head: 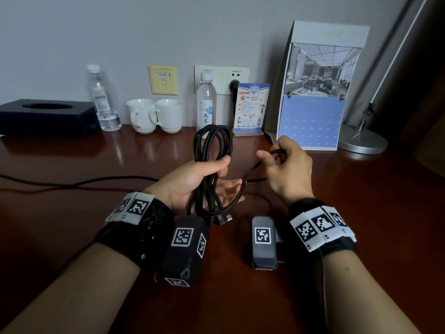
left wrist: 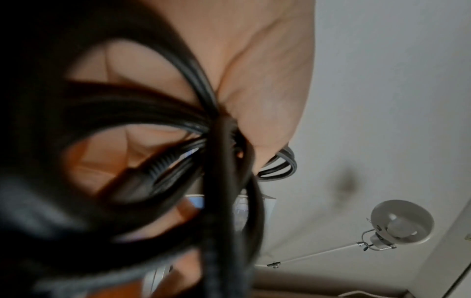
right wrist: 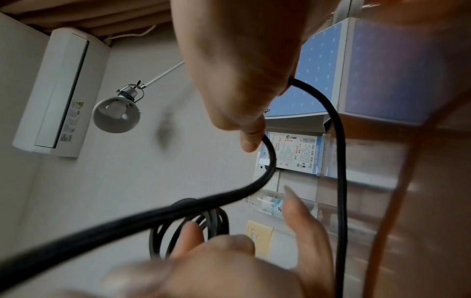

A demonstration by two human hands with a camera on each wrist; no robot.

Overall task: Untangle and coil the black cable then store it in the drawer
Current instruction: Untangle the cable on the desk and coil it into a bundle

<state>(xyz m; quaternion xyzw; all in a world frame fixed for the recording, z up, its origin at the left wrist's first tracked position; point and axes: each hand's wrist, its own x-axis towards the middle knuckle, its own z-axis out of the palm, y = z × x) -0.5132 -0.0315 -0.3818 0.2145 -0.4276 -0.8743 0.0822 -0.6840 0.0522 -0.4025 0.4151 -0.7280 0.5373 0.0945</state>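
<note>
The black cable [head: 212, 145] is gathered into several upright loops above the desk's middle. My left hand [head: 192, 179] lies palm up with its thumb pressing the loops [left wrist: 203, 125] against the palm. A plug end [head: 224, 219] hangs below the bundle. To the right, my right hand [head: 286, 165] pinches a free strand of the cable [right wrist: 275, 161] between thumb and forefinger, forming a small bend. That strand runs from the bundle to the pinch. The strand's other part [right wrist: 340, 181] drops toward the desk. No drawer is in view.
On the brown desk [head: 96, 213] another black cord [head: 72, 183] trails left. Along the wall stand a dark tissue box [head: 45, 116], two water bottles [head: 206, 102], two white cups [head: 154, 115], a card stand [head: 251, 109], a calendar [head: 315, 92] and a lamp base [head: 363, 138].
</note>
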